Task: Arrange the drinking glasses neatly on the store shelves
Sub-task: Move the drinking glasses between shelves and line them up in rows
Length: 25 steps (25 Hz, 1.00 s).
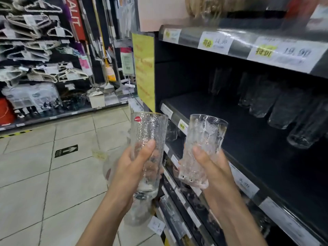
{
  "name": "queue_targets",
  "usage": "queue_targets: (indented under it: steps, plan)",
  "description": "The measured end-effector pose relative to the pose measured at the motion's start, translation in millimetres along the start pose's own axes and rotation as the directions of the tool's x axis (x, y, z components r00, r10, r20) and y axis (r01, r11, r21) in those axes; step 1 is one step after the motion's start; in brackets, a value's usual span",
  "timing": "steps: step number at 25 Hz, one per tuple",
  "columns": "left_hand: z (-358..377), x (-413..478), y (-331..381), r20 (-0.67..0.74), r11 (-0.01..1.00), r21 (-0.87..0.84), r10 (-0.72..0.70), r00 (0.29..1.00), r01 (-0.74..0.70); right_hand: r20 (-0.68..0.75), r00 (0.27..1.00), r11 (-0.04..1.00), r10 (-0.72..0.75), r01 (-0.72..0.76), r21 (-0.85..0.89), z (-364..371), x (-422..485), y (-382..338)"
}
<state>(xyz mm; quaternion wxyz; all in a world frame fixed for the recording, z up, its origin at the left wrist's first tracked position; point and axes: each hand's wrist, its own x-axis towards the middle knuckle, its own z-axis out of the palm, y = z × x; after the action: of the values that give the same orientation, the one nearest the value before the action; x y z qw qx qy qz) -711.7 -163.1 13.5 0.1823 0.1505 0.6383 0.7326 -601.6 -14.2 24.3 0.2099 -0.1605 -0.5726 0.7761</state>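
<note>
Hands around textured clear glasses

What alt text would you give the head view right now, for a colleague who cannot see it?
The left hand grips a tall textured glass with a red sticker, the right hand a shorter glass, both held before a dark shelf. More glasses stand in a row farther along that shelf.

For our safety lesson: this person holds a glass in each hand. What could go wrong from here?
The stickered glass in the left hand and the second glass in the right hand are close and could clink. Setting either on the dark shelf might knock the standing glasses there.
</note>
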Motion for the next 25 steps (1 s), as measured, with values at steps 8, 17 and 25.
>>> queue_targets:
  steps: [8,17,25]
  plan:
    - [49,120,6,0.250,1.000,-0.023,-0.012,0.968,0.019,-0.273,0.948,0.977,-0.165,0.120,-0.177,-30,77,-20]
    - [127,206,5,0.608,0.997,-0.012,-0.050,0.792,0.072,-0.653,0.690,0.938,-0.310,0.112,-0.327,-81,91,-29]
    - [174,257,-11,0.752,1.000,-0.001,-0.007,0.659,0.012,-0.798,0.451,0.902,-0.399,0.035,-0.431,-109,113,-21]
